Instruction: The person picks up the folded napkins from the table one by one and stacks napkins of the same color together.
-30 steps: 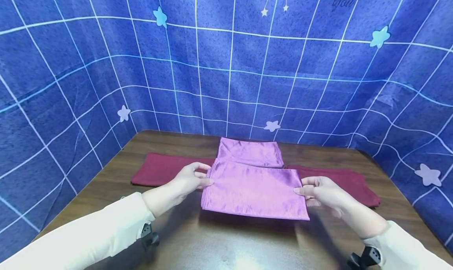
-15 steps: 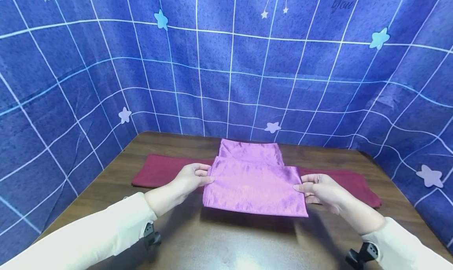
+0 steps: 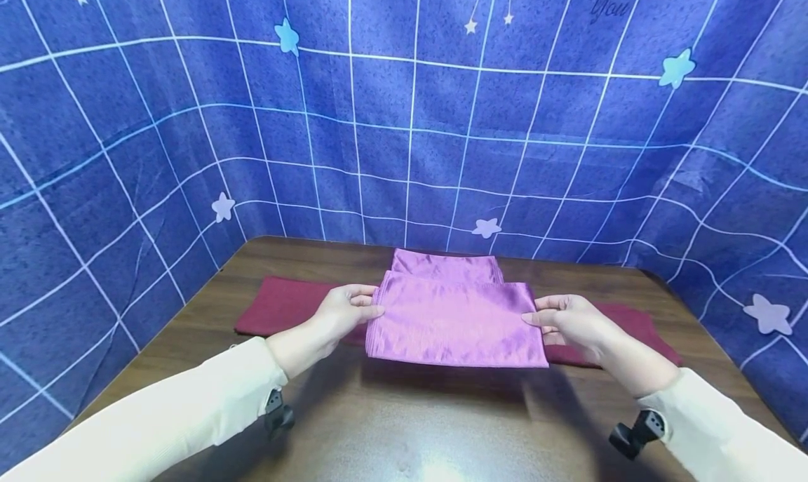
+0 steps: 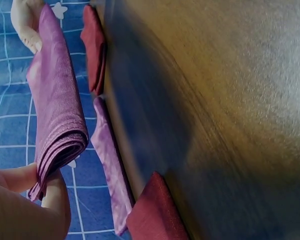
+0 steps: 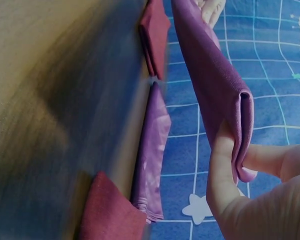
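A folded, shiny purple cloth (image 3: pixel 454 320) is held up above the table between both hands. My left hand (image 3: pixel 344 317) pinches its left edge, thumb on top and fingers beneath; in the left wrist view several stacked fold layers of the cloth (image 4: pixel 62 110) show at that end. On the opposite edge my right hand (image 3: pixel 571 327) pinches it the same way, and the right wrist view shows a smooth folded end of the cloth (image 5: pixel 215 80). Behind it a second folded purple cloth (image 3: pixel 445 264) lies on the table, its front part hidden by the held one.
A dark red folded cloth (image 3: pixel 284 305) lies at the left on the wooden table (image 3: pixel 404 419). Another dark red cloth (image 3: pixel 631 327) lies at the right, partly behind my right hand. A blue curtain (image 3: pixel 404 117) with a white grid and stars hangs behind the table.
Both hands have moved the held purple cloth upward and away in the head view, so it covers more of the purple cloth behind. The grips look the same.
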Tool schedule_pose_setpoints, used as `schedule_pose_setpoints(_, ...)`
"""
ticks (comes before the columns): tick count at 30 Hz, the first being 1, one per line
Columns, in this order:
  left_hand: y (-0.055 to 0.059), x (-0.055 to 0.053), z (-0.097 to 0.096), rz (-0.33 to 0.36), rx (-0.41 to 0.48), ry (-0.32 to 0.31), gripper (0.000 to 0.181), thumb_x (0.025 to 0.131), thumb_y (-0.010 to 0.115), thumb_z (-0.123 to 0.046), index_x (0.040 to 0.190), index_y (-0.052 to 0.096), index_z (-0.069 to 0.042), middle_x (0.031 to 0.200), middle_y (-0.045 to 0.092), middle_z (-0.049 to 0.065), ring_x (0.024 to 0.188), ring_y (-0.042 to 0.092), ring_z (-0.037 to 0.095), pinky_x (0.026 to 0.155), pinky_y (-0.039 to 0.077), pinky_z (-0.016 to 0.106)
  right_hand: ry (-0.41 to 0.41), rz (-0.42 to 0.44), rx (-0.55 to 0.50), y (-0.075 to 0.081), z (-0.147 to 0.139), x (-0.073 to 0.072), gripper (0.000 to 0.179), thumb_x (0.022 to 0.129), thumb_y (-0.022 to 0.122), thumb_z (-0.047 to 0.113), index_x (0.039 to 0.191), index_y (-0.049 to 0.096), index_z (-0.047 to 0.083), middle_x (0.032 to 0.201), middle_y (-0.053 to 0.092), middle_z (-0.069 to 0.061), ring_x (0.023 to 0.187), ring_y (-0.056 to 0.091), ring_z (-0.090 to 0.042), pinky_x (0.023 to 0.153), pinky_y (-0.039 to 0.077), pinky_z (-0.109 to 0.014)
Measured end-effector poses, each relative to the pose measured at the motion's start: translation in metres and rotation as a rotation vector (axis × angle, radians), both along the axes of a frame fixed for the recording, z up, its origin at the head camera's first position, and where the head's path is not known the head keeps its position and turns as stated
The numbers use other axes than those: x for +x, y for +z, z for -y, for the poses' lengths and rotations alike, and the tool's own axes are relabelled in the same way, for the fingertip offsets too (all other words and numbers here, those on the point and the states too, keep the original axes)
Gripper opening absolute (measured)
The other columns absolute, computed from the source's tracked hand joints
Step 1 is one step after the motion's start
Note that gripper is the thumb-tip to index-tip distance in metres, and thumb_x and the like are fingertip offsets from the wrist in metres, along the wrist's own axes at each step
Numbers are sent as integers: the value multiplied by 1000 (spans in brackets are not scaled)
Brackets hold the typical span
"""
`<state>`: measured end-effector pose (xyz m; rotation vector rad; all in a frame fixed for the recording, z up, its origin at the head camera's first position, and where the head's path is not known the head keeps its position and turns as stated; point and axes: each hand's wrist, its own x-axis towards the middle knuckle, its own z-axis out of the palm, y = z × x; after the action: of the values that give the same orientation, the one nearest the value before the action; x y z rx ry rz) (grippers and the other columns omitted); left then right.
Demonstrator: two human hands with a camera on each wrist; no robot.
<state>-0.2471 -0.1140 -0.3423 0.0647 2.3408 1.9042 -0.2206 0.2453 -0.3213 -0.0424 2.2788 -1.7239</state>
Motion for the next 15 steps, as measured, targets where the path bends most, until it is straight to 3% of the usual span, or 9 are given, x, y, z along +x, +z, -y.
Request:
schedule_pose_setpoints(6, 0, -8, -3, -15, 13, 25, 44, 85, 67, 2, 127, 58, 5, 95, 71, 9, 75, 60, 3, 68, 50, 17, -16, 18, -16, 0, 0, -6, 49, 89, 64, 8, 126, 41, -15, 81, 63, 7, 71, 56, -6, 70, 56, -23)
schedule_pose_setpoints(15, 0, -21, -5, -35, -2, 31, 44, 86, 66, 3, 129, 57, 6, 112, 66, 20, 79, 61, 4, 78, 57, 23, -29, 39, -54, -1, -1, -16, 49, 91, 62, 8, 128, 37, -12, 82, 61, 6, 68, 55, -5, 69, 56, -23)
